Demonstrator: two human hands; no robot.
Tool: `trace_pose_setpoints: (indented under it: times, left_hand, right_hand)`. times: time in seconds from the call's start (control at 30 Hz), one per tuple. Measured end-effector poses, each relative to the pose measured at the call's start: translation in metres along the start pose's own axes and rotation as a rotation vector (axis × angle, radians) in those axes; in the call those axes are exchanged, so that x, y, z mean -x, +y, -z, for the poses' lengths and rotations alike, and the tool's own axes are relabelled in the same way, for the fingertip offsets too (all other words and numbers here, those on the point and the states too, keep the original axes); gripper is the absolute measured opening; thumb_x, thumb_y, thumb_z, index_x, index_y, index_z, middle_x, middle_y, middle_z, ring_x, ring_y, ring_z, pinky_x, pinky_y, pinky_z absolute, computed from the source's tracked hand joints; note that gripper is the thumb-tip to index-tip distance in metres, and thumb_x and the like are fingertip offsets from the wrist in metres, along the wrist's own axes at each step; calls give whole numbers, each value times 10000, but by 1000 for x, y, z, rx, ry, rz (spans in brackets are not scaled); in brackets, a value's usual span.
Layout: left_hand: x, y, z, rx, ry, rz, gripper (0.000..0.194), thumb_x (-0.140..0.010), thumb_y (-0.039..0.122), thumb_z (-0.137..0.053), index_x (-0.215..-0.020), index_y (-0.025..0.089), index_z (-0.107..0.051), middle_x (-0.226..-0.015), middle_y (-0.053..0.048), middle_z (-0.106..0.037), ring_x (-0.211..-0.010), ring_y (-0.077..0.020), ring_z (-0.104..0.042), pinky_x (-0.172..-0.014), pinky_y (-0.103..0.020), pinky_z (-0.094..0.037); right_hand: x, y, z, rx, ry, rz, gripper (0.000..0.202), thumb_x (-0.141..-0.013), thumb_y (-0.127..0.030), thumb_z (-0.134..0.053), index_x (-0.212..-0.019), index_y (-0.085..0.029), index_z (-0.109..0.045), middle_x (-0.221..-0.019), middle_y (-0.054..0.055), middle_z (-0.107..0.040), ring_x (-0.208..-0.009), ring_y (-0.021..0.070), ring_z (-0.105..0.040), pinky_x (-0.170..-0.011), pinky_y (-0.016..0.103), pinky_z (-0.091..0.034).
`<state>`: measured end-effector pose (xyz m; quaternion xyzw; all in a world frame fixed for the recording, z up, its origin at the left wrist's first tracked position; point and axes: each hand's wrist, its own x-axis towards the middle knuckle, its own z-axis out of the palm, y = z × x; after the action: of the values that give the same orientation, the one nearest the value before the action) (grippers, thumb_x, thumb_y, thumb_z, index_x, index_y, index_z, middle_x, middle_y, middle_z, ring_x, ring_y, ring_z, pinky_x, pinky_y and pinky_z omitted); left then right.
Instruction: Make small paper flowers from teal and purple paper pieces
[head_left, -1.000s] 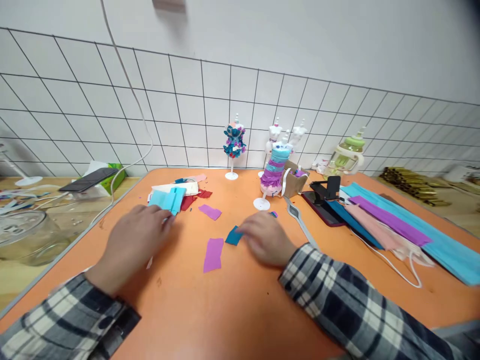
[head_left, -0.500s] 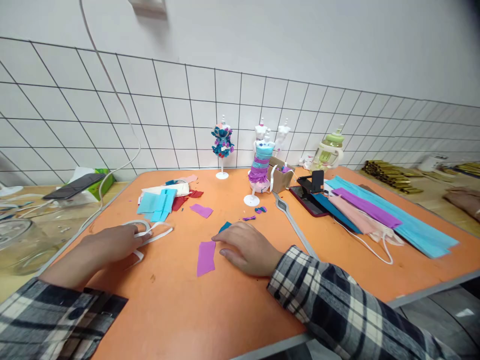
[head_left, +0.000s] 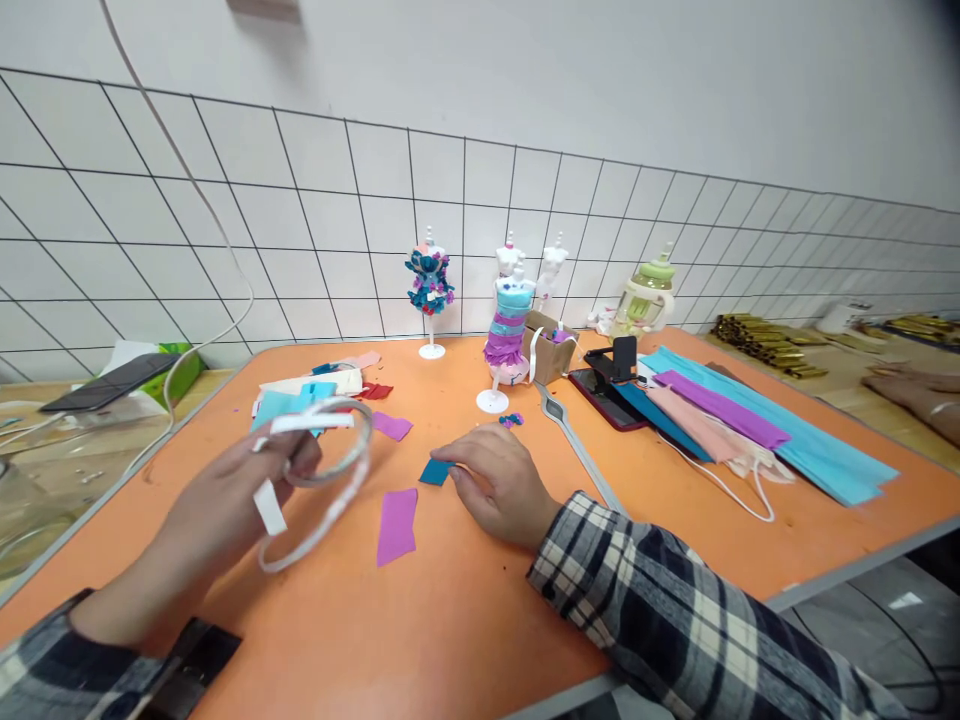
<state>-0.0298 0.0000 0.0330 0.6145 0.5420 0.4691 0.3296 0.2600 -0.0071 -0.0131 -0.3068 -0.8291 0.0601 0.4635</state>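
Observation:
My left hand (head_left: 247,480), raised over the left of the orange table, is closed on a roll of white tape (head_left: 366,440). A loose white strip loops down from it, blurred by motion. My right hand (head_left: 499,485) rests on the table, with thumb and index finger closed at the right edge of a small teal fabric piece (head_left: 435,472). Between the hands lies a flat purple fabric piece (head_left: 396,527). Behind stands a mini dress form (head_left: 510,320) wrapped in blue and purple strips. Another dress form (head_left: 430,280) carries teal and purple ruffles.
Light-blue fabric (head_left: 281,403), a purple scrap (head_left: 391,426) and red scraps (head_left: 377,392) lie back left. Right of centre are a grey strap (head_left: 577,440), a phone (head_left: 607,400), a cardboard box (head_left: 555,355), long fabric strips (head_left: 840,470) and a green-lidded bottle (head_left: 645,300).
My left hand has lifted the tape roll off the table. My right hand has shifted slightly, so more of the teal piece shows in front of its fingers. The view has moved a little.

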Motion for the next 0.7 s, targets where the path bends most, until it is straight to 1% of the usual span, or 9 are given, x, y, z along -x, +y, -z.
trace_pose_setpoints:
  times: [0.03, 0.07, 0.1, 0.2, 0.3, 0.37, 0.47, 0.57, 0.7]
  left_hand:
    - [6, 1, -10, 32, -106, 12, 498, -904, 640, -613, -660, 213, -533, -644, 31, -473, -600, -145, -417, -545, -254, -387]
    - [11, 2, -19, 69, -138, -10, 533, -895, 685, -605, -650, 216, -542, -644, 22, -488, -586, -145, -407, -533, -259, -392]
    - [16, 2, -28, 101, -196, -36, 522, -890, 697, -612, -682, 218, -593, -674, 4, -543, -631, -162, -473, -584, -266, -446]
    - [29, -1, -46, 172, -348, -9, 465, -878, 641, -677, -1122, 246, -705, -892, -54, -712, -809, -227, -631, -766, -323, -556]
    - [41, -7, -55, 85, -440, -8, 571, -951, 546, -616, -1440, 262, -537, -1094, -85, -741, -958, -262, -679, -868, -365, -579]
    - [47, -14, -56, -32, -462, -72, 574, -993, 492, -542, -1519, 280, -449, -1160, -83, -734, -1027, -273, -686, -865, -361, -589]
    - [51, -29, -56, -209, -459, -278, 540, -1030, 377, -420, -1564, 304, -382, -1133, -67, -737, -990, -257, -694, -836, -344, -594]
    - [51, -42, -56, -373, -417, -480, 578, -1000, 252, -393, -1576, 298, -370, -1132, -71, -728, -958, -238, -675, -853, -330, -577]
    - [54, -41, -54, -462, -407, -549, 659, -1004, 224, -355, -1643, 297, -213, -1102, -65, -704, -932, -234, -659, -805, -316, -568]
  right_hand:
    - [0, -1, 0, 2, 35, 2, 241, -980, -197, -500, -1132, -213, -687, -1027, 88, -784, -927, 230, -668, -897, 412, -500]
    - [1, -1, 0, 3, 62, 9, 243, -978, -191, -504, -1140, -209, -684, -1033, 86, -783, -932, 227, -669, -900, 409, -498]
    - [1, -2, 0, 6, 81, 19, 247, -974, -186, -512, -1153, -205, -681, -1038, 85, -780, -941, 226, -668, -904, 407, -496]
    - [2, -6, 0, 23, 115, 52, 272, -971, -195, -530, -1207, -199, -666, -1069, 95, -766, -976, 232, -662, -909, 411, -495]
    - [2, -10, 0, 6, 162, 88, 313, -979, -168, -475, -1245, -198, -638, -1097, 97, -756, -996, 226, -663, -903, 408, -506]
    - [2, -13, 1, -47, 221, 106, 325, -982, -126, -425, -1223, -203, -630, -1080, 85, -757, -987, 209, -672, -897, 391, -520]
    - [1, -15, 1, -94, 274, 95, 264, -1009, -147, -439, -1162, -214, -643, -1064, 79, -753, -1013, 199, -676, -899, 371, -539]
    - [0, -16, -2, -68, 220, 118, 196, -1019, -215, -520, -1119, -200, -688, -1041, 88, -751, -979, 196, -681, -861, 348, -542]
    - [1, -17, -8, -65, 177, 136, 170, -1026, -302, -580, -1050, -209, -720, -963, 60, -779, -881, 175, -698, -800, 325, -528]
